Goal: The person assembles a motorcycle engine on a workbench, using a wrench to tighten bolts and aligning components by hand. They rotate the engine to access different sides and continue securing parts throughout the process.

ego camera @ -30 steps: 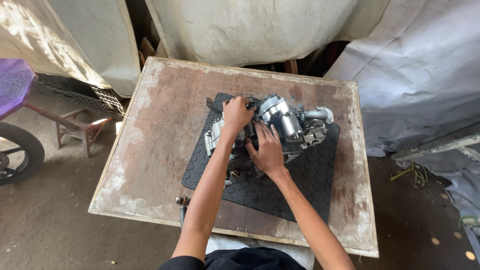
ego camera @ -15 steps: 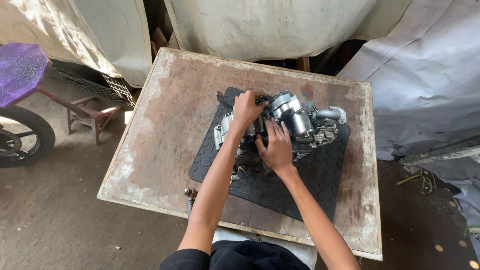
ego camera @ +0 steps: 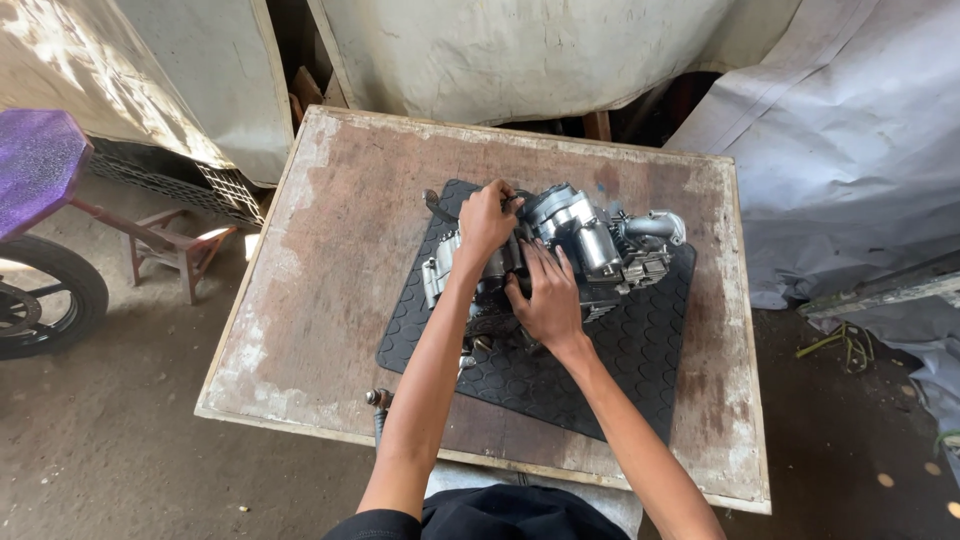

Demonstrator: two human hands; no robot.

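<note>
Repair wkshop: engine (ego camera: 560, 250), wheel (ego camera: 45, 295)

The engine (ego camera: 580, 250) is dull grey cast metal with shinier patches. The mat (ego camera: 620, 370) is matt black studded rubber. The desk (ego camera: 340, 230) is worn, scuffed wood.

An engine (ego camera: 570, 250) sat on a studded mat (ego camera: 610, 360), which lay on the right half of a wooden table (ego camera: 330, 260), toward the person's side. The left hand (ego camera: 487, 218) rested on the engine's upper left part, with the right hand (ego camera: 545, 300) just below and to the right of it, pressed against the engine's near side. Behind the table hung tarpaulins (ego camera: 520, 50), and more sheeting (ego camera: 840, 150) lay to the right. Left of the table stood a low stool (ego camera: 170, 245), with a wheel (ego camera: 40, 295) farther left on the floor.
</note>
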